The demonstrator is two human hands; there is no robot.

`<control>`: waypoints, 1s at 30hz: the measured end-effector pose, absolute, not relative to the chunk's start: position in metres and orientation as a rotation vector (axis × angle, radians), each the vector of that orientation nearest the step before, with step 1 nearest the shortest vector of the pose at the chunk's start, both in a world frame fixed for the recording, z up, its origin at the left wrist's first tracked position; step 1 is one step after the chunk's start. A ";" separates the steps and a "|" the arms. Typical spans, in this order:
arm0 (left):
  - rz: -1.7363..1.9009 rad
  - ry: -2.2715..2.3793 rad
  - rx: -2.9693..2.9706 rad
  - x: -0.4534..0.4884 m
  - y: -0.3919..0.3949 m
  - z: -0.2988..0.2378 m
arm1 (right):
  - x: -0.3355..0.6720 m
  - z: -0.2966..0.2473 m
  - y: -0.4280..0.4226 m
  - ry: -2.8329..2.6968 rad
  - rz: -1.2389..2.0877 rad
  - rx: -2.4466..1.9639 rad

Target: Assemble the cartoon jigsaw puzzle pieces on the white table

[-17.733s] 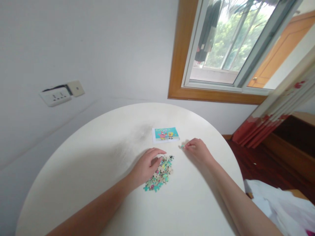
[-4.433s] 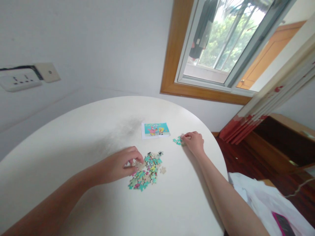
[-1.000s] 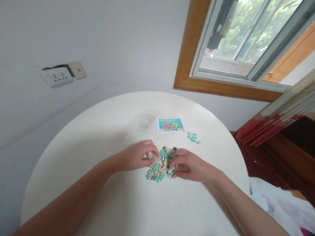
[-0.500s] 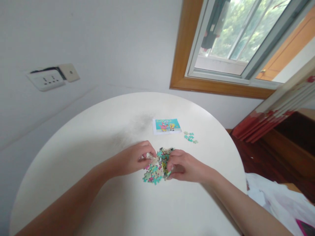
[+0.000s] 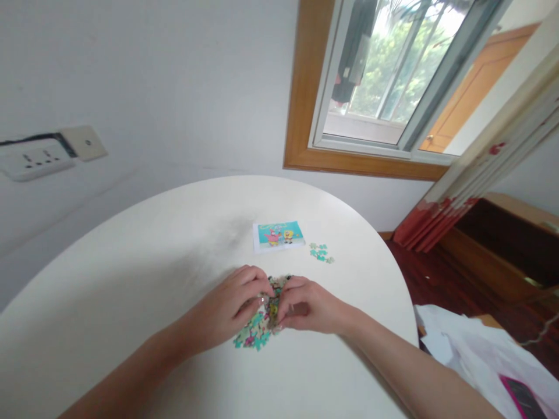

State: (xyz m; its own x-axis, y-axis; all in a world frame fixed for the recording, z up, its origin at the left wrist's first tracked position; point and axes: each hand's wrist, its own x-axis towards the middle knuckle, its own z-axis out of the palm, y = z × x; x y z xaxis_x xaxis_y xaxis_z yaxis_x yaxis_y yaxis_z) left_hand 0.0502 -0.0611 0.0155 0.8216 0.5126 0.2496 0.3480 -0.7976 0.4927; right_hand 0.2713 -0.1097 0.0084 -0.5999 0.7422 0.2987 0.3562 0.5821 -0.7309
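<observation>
A loose heap of jigsaw puzzle pieces (image 5: pixel 254 333), turquoise, cream, pink and yellow, lies on the white round table (image 5: pixel 209 381). My left hand (image 5: pixel 238 299) reaches over the heap's left side, thumb and fingers pinched together on what looks like a puzzle piece. From the right, my right hand (image 5: pixel 308 305) pinches at a puzzle piece along the heap's other side. The fingers cover part of the heap, so the pieces in them barely show. Beyond the hands lies a picture card (image 5: pixel 279 236) with a pink and a yellow cartoon figure on turquoise.
A small separate group of turquoise and cream puzzle pieces (image 5: pixel 321 253) lies right of the card. The wall with a socket (image 5: pixel 37 160) and a wood-framed window (image 5: pixel 367 166) stands behind the table. At the lower right are white sheets (image 5: pixel 463 343) and a pink-edged dark object (image 5: pixel 522 397).
The view has swung rightward, so table and card sit farther left. My left hand has moved in over the heap, closer to my right hand. Both hands stay at the pieces.
</observation>
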 end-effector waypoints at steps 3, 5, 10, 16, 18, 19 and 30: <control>0.549 0.658 2.549 0.052 -0.060 0.010 | 0.275 0.009 -0.108 -2.074 0.957 -0.884; 0.575 0.691 2.534 0.053 -0.059 0.007 | 0.285 0.007 -0.100 -1.946 0.893 -0.988; 0.632 0.712 2.542 0.056 -0.055 -0.004 | 0.329 -0.004 -0.069 -1.643 0.369 -1.472; 0.677 0.744 2.541 0.058 -0.054 -0.008 | 0.339 -0.017 -0.048 -1.569 0.028 -1.803; 0.683 0.746 2.537 0.059 -0.054 -0.007 | 0.333 -0.020 -0.044 -1.574 0.025 -1.846; 0.684 0.748 2.536 0.059 -0.054 -0.006 | 0.332 -0.021 -0.043 -1.581 0.021 -1.856; 0.717 0.769 2.526 0.057 -0.053 -0.011 | 0.343 -0.019 -0.060 -1.833 -0.089 -1.747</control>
